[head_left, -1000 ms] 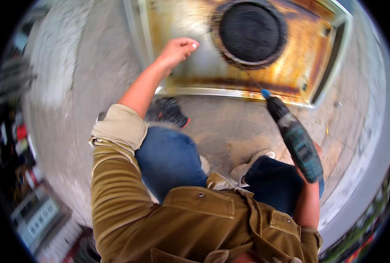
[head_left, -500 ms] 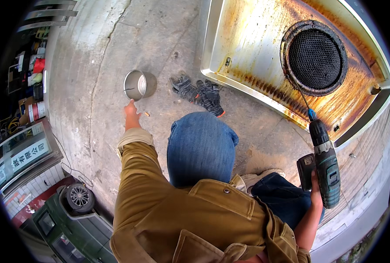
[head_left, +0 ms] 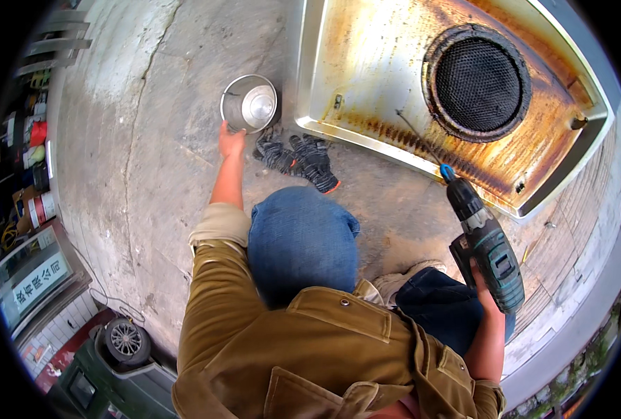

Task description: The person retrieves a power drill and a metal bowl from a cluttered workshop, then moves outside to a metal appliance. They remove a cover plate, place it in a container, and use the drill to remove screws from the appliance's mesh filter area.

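On a cracked grey concrete floor (head_left: 171,185), a person's bare left hand (head_left: 231,143) pinches the near rim of a round, silvery metal pot (head_left: 239,120), just beside a pair of dark grey knitted gloves (head_left: 314,164) edged in orange-red. Farther right, a broad, rust-stained, tray-like steel panel (head_left: 366,70) bears a blackened round mesh (head_left: 479,85). The bare right hand (head_left: 486,295) grips a teal-and-black cordless drill (head_left: 493,260), its thin rod (head_left: 422,138) angled over the panel's near edge.
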The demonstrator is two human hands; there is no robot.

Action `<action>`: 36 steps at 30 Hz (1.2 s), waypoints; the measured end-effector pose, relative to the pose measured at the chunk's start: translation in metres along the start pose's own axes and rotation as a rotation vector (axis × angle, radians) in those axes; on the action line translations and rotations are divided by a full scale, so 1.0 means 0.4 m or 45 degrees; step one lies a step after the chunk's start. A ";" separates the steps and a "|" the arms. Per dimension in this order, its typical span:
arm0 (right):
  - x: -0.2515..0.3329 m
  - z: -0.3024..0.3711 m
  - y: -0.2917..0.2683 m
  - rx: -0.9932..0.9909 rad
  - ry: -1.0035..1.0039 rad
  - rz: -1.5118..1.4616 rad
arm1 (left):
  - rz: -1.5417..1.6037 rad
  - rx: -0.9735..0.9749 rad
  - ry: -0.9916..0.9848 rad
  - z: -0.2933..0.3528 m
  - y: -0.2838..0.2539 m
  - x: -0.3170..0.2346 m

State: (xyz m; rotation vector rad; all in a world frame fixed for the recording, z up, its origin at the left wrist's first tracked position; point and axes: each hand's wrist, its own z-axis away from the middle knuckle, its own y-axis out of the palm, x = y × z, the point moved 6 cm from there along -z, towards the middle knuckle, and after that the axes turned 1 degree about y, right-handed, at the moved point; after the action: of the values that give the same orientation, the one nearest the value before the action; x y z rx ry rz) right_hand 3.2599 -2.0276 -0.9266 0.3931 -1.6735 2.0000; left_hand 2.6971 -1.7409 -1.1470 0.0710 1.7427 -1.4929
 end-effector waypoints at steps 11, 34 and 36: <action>0.027 -0.010 -0.019 -0.113 -0.172 0.069 | 0.118 0.686 1.747 0.411 -0.060 -0.787; -0.017 -0.011 0.001 0.019 0.040 -0.371 | -0.401 0.433 1.515 0.221 -0.002 -0.621; -0.037 -0.006 0.014 0.025 0.132 -0.336 | -0.587 0.333 1.362 0.116 0.014 -0.514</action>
State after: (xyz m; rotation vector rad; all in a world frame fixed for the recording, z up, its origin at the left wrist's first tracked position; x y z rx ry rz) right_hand 3.2694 -2.0288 -0.9392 0.4825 -1.4576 1.8121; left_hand 2.8608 -1.6863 -1.0261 0.7689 2.4651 -2.2505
